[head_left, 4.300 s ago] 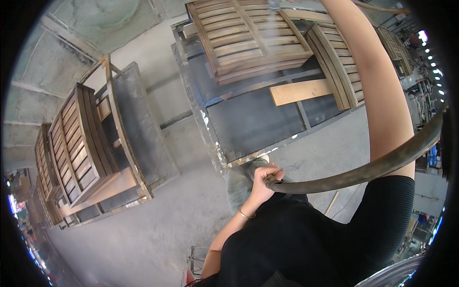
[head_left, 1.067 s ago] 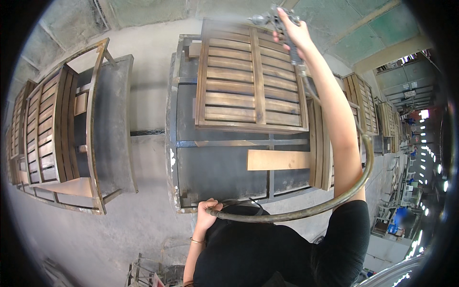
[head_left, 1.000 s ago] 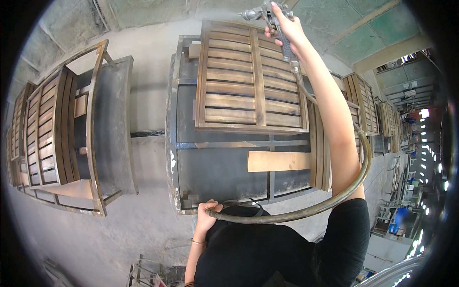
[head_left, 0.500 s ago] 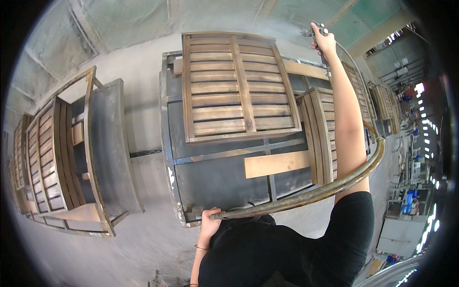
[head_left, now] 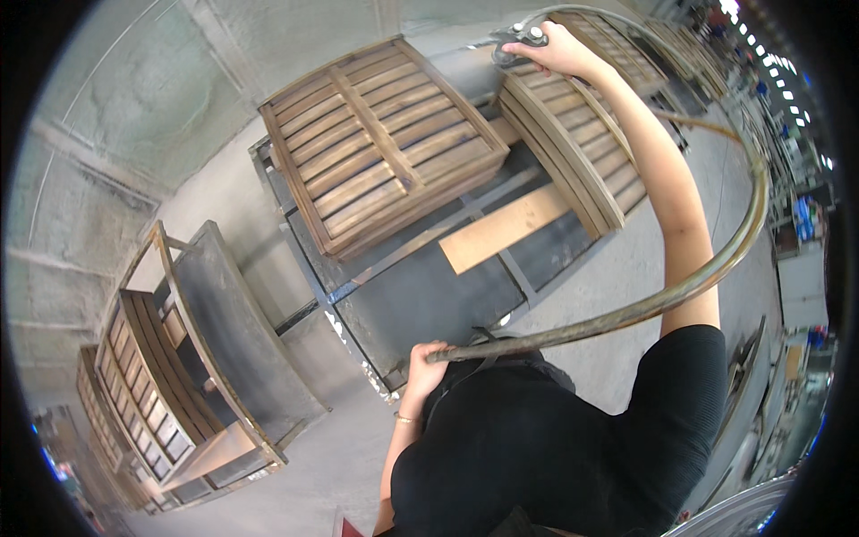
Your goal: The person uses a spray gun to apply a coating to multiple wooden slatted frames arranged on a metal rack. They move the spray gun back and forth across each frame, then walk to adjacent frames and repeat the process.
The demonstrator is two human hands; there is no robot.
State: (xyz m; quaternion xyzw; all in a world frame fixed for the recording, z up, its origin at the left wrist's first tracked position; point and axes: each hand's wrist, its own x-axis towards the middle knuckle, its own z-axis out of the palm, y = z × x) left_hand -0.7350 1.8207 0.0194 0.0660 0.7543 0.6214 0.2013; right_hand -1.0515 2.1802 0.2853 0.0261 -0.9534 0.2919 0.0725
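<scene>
In my raised right hand is a spray gun, its nozzle turned to the left. It is held at the far end of the right-hand stack of slatted wooden panels. From the gun a long hose loops round on the right and back across my body. Low in the middle, my left hand is closed round that hose. A brown slatted wooden panel lies beside the right stack, on a dark metal-framed stand. The gun's trigger is hard to make out.
A bare light board juts out from under the right stack. To the left, another metal frame carries more slatted panels. A pale, dusty wall stands behind. More panels stand at the far right.
My view has turned, so the stands appear tilted. My right hand with the spray gun has come lower and leftward, and the gun now points more to the left. My left hand still grips the hose.
</scene>
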